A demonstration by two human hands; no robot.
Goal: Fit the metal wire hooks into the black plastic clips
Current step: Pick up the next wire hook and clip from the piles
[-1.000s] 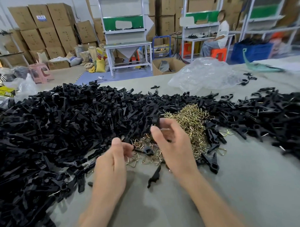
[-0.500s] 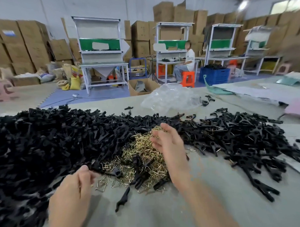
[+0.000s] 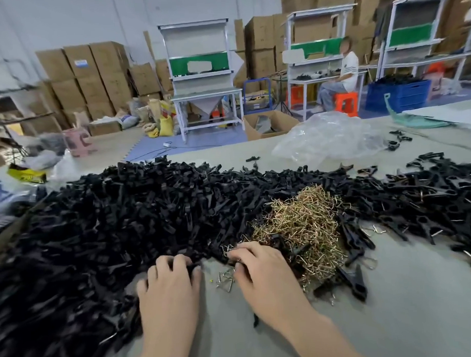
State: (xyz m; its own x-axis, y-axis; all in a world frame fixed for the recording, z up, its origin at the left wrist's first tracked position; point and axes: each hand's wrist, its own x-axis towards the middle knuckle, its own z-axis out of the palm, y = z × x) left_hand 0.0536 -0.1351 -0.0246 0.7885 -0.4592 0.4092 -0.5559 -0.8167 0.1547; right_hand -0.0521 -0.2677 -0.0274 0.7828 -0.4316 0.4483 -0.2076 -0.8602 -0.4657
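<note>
Fingers (image 3: 178, 261) of the left hand (image 3: 169, 290) curl down onto clips; fingers (image 3: 247, 248) of the right hand (image 3: 262, 279) bend, tips touching wire. Whether either hand grips anything cannot be told. Grey table (image 3: 407, 306): beneath both hands. Heap of black plastic clips (image 3: 123, 222): left of and beyond the fingers. Pile of metal wire hooks (image 3: 300, 218): just beyond the right fingers. Clear plastic bag (image 3: 329, 140): far beyond them. Single clip (image 3: 352, 279): right of the right hand. Loose hooks (image 3: 226, 278): between the hands.
</note>
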